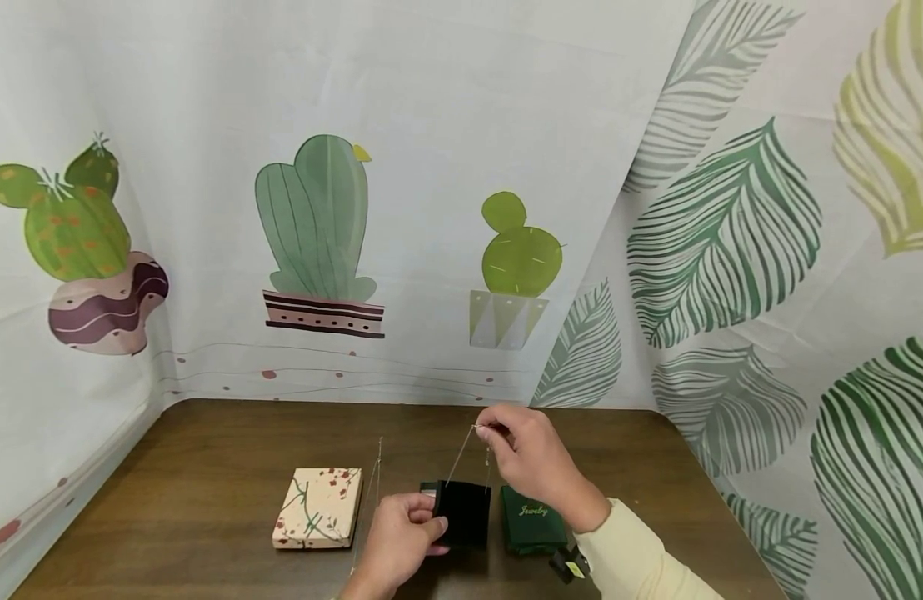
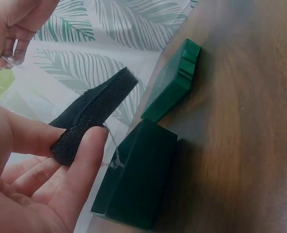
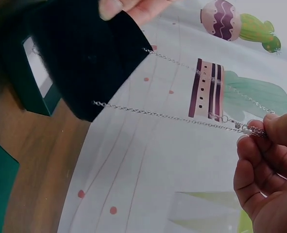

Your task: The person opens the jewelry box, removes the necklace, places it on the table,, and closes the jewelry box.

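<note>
A black foam jewelry-box pad (image 1: 465, 512) is pinched between the thumb and fingers of my left hand (image 1: 401, 533), tilted above the open green jewelry box (image 2: 138, 179). Silver necklace chain (image 3: 167, 116) runs from two spots at the pad's edge up to my right hand (image 1: 532, 454). There, thumb and fingertips pinch the gathered chain end, stretching both strands nearly straight. In the left wrist view, more loose chain (image 2: 115, 155) hangs behind the pad at the box's opening. The box's green lid (image 1: 532, 525), marked "Jewelry", lies to the right.
A cream box with a floral branch print (image 1: 319, 508) sits on the brown table (image 1: 207, 475), left of my left hand. Between them is another thin chain (image 1: 378, 475). A small black object with a yellow mark (image 1: 570, 567) shows beside the right sleeve. A printed curtain (image 1: 431, 167) hangs behind.
</note>
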